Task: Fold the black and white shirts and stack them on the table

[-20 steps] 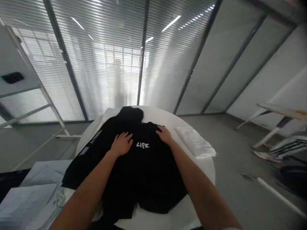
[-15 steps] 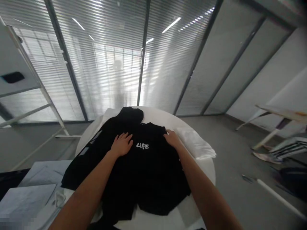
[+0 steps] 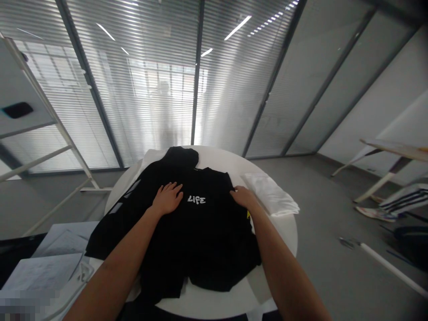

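A black shirt (image 3: pixel 200 240) with white lettering on it lies spread over the round white table (image 3: pixel 230 158). My left hand (image 3: pixel 168 197) rests flat on the shirt, left of the lettering, fingers stretched out. At the shirt's right edge, my right hand (image 3: pixel 241 194) is closed on the cloth, its fingers curled over the border. More black cloth (image 3: pixel 127 209) with grey patches spreads to the left, and a bunched black part (image 3: pixel 182 158) sits at the far side. Where one black piece ends and another begins, I cannot tell. A small yellow spot (image 3: pixel 248 214) shows beside my right wrist.
Folded white cloth (image 3: pixel 270 194) lies on the table's right side. Papers (image 3: pixel 50 272) are at the lower left, near a white frame stand (image 3: pixel 63 129). A wooden-topped table (image 3: pixel 394 147), a person's striped trouser leg (image 3: pixel 408 198) and a white pole (image 3: pixel 391 269) are at the right.
My right hand has slid slightly down the shirt's right edge, towards me. A yellow spot now shows by the wrist. My left hand stays flat on the cloth; the view has shifted slightly.
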`<action>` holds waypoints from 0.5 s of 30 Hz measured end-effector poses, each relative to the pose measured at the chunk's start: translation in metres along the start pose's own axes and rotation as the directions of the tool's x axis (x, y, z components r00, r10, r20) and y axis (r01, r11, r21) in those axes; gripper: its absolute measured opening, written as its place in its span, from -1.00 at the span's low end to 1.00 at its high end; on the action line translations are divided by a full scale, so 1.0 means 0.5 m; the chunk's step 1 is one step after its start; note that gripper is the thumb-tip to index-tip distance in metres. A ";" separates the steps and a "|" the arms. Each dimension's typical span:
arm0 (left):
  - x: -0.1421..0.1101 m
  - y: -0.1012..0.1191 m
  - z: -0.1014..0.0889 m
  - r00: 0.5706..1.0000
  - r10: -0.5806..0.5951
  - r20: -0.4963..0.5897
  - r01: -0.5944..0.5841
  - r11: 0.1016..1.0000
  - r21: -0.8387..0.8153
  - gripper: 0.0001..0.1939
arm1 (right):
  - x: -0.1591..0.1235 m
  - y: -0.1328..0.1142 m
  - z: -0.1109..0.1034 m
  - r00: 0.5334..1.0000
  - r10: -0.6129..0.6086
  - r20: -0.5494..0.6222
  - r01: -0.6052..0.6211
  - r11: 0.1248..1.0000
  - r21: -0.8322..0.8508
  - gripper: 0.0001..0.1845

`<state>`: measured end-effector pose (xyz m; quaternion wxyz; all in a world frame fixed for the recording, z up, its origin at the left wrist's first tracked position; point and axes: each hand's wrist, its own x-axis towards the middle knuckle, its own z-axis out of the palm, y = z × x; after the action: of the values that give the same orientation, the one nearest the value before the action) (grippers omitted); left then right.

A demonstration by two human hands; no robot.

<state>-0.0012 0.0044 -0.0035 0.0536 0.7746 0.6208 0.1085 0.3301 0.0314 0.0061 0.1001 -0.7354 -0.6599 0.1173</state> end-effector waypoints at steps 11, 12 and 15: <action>0.036 0.032 -0.038 0.995 -0.091 0.039 0.091 0.996 -0.018 -0.48 | -0.009 -0.039 0.003 0.985 -0.170 -0.034 0.171 0.917 0.360 -0.43; 0.050 0.043 -0.048 0.994 -0.104 0.039 0.105 0.994 -0.031 -0.50 | -0.012 -0.043 0.005 0.985 -0.169 -0.022 0.164 0.903 0.396 -0.42; 0.097 0.088 -0.071 0.998 -0.066 -0.025 0.063 0.992 -0.108 -0.54 | -0.018 -0.055 0.009 0.984 -0.177 -0.003 0.159 0.874 0.459 -0.41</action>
<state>0.0421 0.0398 0.0453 0.0898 0.7486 0.6394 0.1509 0.3017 0.0252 0.0107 0.2674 -0.6287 -0.6767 0.2745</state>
